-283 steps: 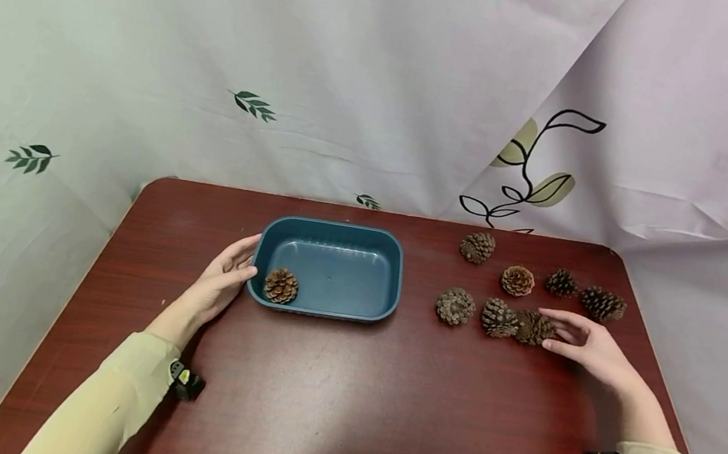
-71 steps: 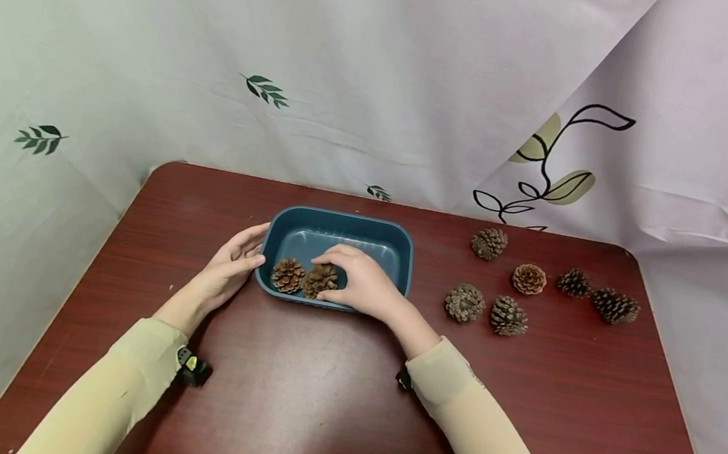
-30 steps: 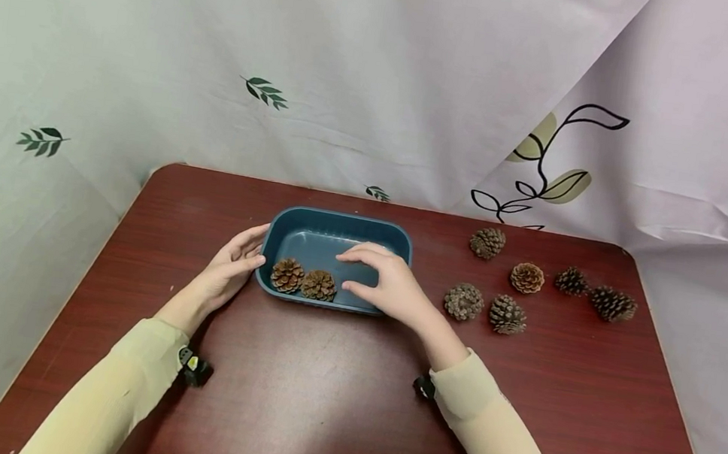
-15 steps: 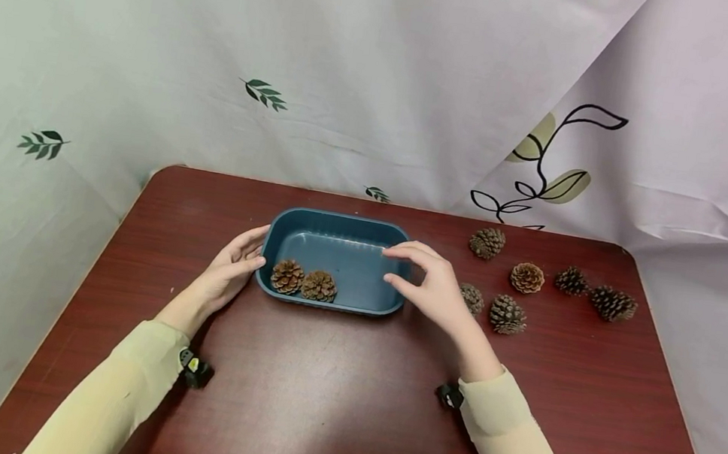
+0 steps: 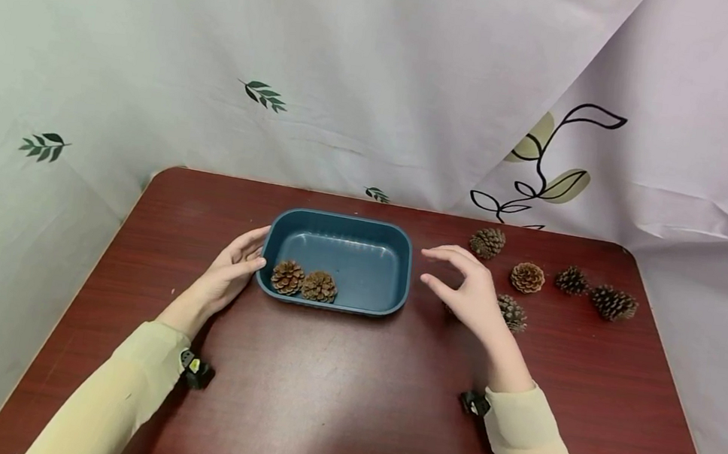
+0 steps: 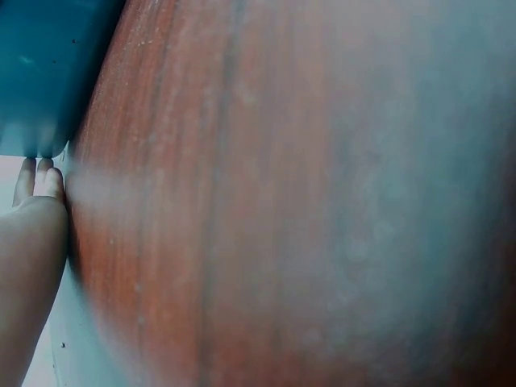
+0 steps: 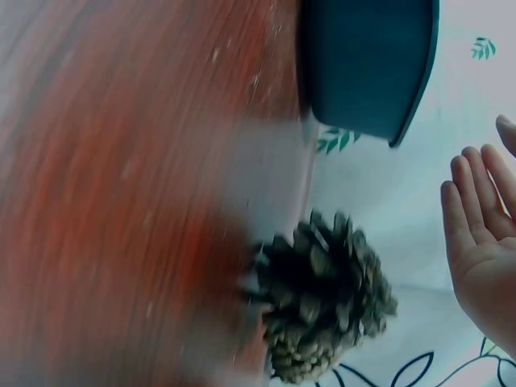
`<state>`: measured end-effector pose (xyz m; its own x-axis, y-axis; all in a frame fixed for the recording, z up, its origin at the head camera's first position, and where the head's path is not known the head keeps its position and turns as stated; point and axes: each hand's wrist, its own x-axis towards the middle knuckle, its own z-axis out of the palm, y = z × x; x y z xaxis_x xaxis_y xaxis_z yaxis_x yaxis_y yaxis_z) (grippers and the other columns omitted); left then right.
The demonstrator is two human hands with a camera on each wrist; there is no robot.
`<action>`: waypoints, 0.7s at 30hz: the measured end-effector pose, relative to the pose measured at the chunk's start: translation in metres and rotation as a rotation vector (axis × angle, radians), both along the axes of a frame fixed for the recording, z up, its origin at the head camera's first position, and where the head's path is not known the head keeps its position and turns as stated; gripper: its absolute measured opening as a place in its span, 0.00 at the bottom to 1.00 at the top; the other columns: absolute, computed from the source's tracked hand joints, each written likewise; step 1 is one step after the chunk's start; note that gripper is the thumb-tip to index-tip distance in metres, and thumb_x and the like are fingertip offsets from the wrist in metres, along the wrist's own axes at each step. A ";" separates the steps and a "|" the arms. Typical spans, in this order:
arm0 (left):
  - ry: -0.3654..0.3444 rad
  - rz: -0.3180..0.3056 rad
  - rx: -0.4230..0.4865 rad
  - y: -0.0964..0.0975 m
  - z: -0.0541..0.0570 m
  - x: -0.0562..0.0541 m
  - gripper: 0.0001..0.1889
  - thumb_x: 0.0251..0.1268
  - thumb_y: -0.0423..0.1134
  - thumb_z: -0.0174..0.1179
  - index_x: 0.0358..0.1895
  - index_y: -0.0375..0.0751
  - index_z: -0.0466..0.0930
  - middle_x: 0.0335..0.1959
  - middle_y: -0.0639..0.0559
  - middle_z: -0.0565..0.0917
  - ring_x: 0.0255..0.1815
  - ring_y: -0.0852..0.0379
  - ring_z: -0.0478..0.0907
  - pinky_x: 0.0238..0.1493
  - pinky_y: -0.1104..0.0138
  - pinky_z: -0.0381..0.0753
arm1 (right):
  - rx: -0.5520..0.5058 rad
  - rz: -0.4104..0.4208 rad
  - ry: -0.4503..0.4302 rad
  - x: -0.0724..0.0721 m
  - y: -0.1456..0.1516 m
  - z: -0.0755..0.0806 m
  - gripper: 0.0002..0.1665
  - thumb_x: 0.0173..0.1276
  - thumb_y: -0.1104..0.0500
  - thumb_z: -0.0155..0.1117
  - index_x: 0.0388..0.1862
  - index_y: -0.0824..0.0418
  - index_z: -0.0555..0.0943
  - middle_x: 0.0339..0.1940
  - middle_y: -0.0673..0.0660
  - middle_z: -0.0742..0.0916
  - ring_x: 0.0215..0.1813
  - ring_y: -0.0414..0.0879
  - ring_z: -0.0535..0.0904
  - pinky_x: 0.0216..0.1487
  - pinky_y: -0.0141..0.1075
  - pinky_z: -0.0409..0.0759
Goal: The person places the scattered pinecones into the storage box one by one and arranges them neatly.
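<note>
Two brown pine cones, one at the left end (image 5: 287, 277) and another beside it (image 5: 319, 287), lie along the near side of a blue rectangular tub (image 5: 364, 309). My left hand (image 5: 229, 267) rests against the tub's left end, fingers and thumb touching its outside. In the left wrist view, extended fingers (image 6: 47, 179) meet the blue wall. Between the tub and the loose cones, my right hand (image 5: 473, 295) hovers over the table with thumb and fingers spread and nothing between them. It covers most of one cone, which shows fully as a scaly pine cone (image 7: 322, 278) in the right wrist view.
Loose pine cones lie at the table's right: a grey-brown cone (image 5: 488, 243) at the back, a lighter one (image 5: 527, 277), two darker cones (image 5: 572, 280) further right, and a cone (image 5: 511, 314) partly behind my right hand. A patterned cloth (image 5: 367, 91) hangs behind the reddish table (image 5: 290, 384).
Earlier my right hand took a pine cone from the right-hand group and set it in the tub. It has since let go and moved right, out past the rim. My left hand stays put.
</note>
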<state>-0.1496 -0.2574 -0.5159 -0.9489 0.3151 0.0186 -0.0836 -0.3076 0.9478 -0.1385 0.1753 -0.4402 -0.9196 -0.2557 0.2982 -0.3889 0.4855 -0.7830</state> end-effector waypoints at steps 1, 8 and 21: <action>0.000 -0.001 0.002 0.000 0.000 0.000 0.31 0.80 0.20 0.48 0.81 0.42 0.62 0.71 0.62 0.77 0.71 0.66 0.74 0.68 0.76 0.75 | 0.001 -0.007 -0.002 0.001 0.003 0.000 0.22 0.67 0.66 0.78 0.59 0.57 0.88 0.58 0.56 0.89 0.62 0.43 0.82 0.62 0.24 0.79; 0.000 0.003 0.013 0.001 0.000 0.000 0.31 0.79 0.20 0.49 0.80 0.44 0.64 0.70 0.62 0.78 0.71 0.66 0.74 0.68 0.75 0.75 | -0.002 -0.052 -0.001 0.003 0.022 -0.003 0.22 0.68 0.67 0.77 0.60 0.60 0.88 0.58 0.58 0.89 0.60 0.27 0.78 0.60 0.19 0.78; -0.001 0.007 0.031 0.001 0.000 -0.001 0.30 0.79 0.19 0.48 0.77 0.48 0.68 0.70 0.62 0.79 0.70 0.66 0.75 0.67 0.75 0.76 | 0.037 -0.129 0.029 0.014 0.056 -0.005 0.23 0.67 0.69 0.77 0.61 0.61 0.87 0.55 0.61 0.90 0.56 0.22 0.78 0.58 0.15 0.73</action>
